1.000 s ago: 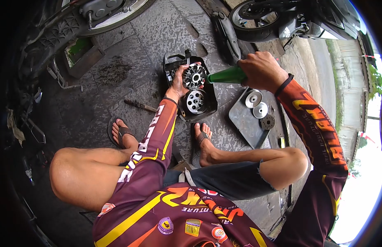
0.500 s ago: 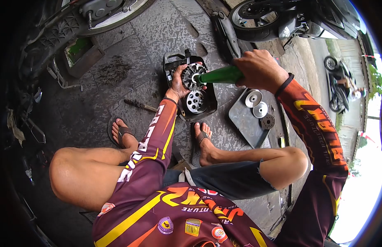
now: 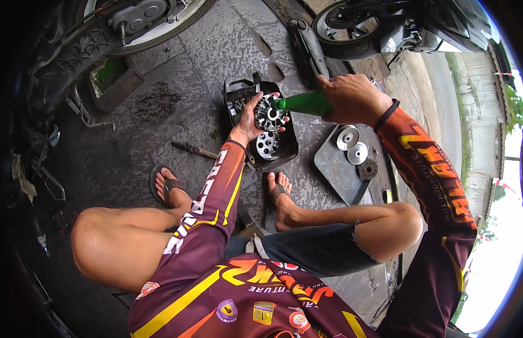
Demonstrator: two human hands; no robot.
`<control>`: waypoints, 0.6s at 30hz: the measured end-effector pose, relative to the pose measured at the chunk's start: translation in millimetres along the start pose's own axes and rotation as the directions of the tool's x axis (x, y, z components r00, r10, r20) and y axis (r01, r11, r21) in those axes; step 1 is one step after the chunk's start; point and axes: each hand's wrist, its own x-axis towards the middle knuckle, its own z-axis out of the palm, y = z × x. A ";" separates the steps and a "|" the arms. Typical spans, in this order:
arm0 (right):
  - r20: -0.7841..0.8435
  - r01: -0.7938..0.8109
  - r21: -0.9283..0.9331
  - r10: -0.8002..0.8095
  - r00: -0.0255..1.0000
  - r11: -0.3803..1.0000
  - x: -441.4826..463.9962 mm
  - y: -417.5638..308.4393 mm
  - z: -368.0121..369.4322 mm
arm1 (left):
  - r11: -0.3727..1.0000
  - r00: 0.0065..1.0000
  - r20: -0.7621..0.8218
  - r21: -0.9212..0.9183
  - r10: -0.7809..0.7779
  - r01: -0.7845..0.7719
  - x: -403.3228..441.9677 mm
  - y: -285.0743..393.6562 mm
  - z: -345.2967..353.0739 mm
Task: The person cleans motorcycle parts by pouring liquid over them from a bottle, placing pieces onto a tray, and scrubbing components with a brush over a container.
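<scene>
My left hand (image 3: 248,123) grips a finned metal pulley (image 3: 264,119) by its side, fingers curled around its rim. In my right hand (image 3: 356,99) is a green bottle (image 3: 306,103), held nearly flat with its neck toward the pulley. The bottle's mouth is at the pulley's upper right edge; whether liquid flows out I cannot tell. Beneath the pulley is a black open container (image 3: 291,147). A round metal part with holes (image 3: 267,147) lies in the container, partly covered by the pulley.
Right of the container, a grey tray (image 3: 336,172) bears two shiny discs (image 3: 347,137) and a dark perforated disc (image 3: 368,168). A brush (image 3: 194,149) lies left of it. Motorcycles (image 3: 351,31) stand at the top right and top left. A metal box (image 3: 119,84) sits at left.
The pulley has shifted slightly down and right in my left hand, so the bottle's mouth is now nearer its upper edge than its centre. A motorbike passing on the road has left view.
</scene>
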 end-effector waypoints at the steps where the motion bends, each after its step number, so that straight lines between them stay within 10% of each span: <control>1: -0.009 0.015 0.028 -0.015 1.000 0.999 2.5 0.8 5.0 | 0.999 1.000 0.001 -0.032 -0.011 0.011 -0.4 -0.8 3.8; 8: -0.180 0.020 0.215 0.019 0.983 0.976 4.6 1.8 -9.3 | 0.978 1.000 -0.014 -0.210 -0.020 0.016 5.6 -16.6 7.8; 14: -0.692 0.237 0.589 0.331 0.641 0.772 8.4 8.1 12.3 | 0.954 0.990 -0.111 -0.277 0.090 -0.118 8.0 -15.4 51.8; 15: -0.516 0.249 0.826 0.499 0.696 0.505 6.7 5.4 13.4 | 0.954 0.985 -0.115 -0.257 0.128 -0.154 9.7 -12.7 55.9; 18: -0.434 0.664 0.747 0.733 0.524 -0.032 24.2 -12.4 39.5 | 0.947 0.963 -0.180 -0.217 0.201 -0.238 7.1 -12.7 62.4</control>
